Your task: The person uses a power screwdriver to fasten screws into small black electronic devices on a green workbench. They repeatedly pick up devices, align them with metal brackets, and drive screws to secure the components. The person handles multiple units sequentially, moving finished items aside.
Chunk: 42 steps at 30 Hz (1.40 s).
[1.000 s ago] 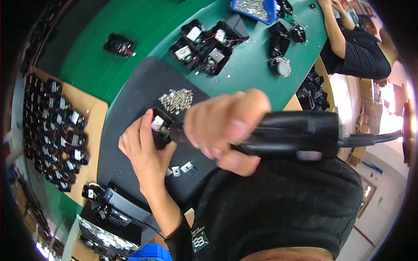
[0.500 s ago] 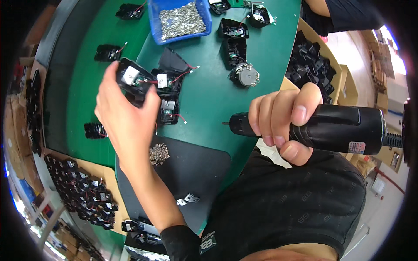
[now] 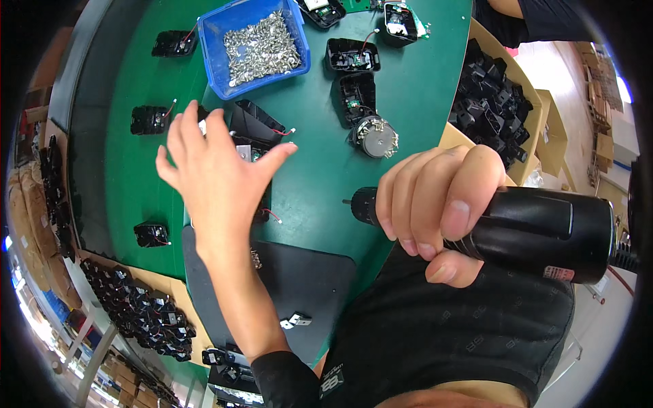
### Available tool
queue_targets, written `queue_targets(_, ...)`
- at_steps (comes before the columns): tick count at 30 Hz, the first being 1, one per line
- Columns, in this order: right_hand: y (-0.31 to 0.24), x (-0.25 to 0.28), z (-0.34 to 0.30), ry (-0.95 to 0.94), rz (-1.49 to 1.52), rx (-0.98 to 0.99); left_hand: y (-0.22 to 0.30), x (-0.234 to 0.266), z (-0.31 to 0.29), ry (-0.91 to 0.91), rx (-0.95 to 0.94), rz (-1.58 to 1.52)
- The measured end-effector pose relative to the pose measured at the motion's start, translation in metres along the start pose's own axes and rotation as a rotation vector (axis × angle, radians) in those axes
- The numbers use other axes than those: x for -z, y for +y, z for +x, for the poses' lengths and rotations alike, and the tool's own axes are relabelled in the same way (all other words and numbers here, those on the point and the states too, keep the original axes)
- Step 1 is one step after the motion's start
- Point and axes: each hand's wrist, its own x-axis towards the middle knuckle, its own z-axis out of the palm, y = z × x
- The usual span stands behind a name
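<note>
My left hand (image 3: 219, 173) is open, fingers spread, above a cluster of black plastic housings (image 3: 253, 124) with red wires and small circuit boards. It covers much of the cluster, including whatever lies under its fingers. In my right hand (image 3: 439, 204) is a black electric screwdriver (image 3: 544, 228), lying sideways with its thin bit pointing left over the green table (image 3: 309, 194). Left of the bit, a small heap of screws (image 3: 256, 259) shows partly from behind my left forearm. Metal plates (image 3: 297, 319) lie on the black mat (image 3: 306, 272).
A blue bin (image 3: 213, 58) of metal parts stands at the far side. Right of it are more housings (image 3: 352, 56) and a round grey disc (image 3: 377, 140) with screws round its rim. Cardboard boxes of black parts flank the table; another person's sleeve (image 3: 561, 20) shows far right.
My left hand has let go of the black housing it held and spread its fingers. The right hand still grips the screwdriver. The whole view has shifted a little.
</note>
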Motion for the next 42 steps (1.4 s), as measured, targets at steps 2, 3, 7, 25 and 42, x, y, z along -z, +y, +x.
queue_targets(2,0.0,-0.002,0.003,-0.004,0.019,-0.002,0.007,-0.008,0.0,0.029,-0.004,-0.003)
queue_targets(3,0.001,-0.003,0.004,-0.006,0.024,-0.001,0.009,-0.009,0.001,0.042,-0.006,-0.001)
queue_targets(7,0.003,-0.006,0.004,-0.005,0.023,0.004,0.012,-0.016,0.002,0.123,-0.037,-0.082)
queue_targets(25,0.02,-0.034,0.015,-0.102,0.009,0.085,-0.004,-0.003,-0.065,0.339,0.098,-0.869)
queue_targets(42,0.032,-0.015,0.012,0.128,-0.08,0.309,0.003,0.001,-0.06,0.03,-0.37,-0.44)
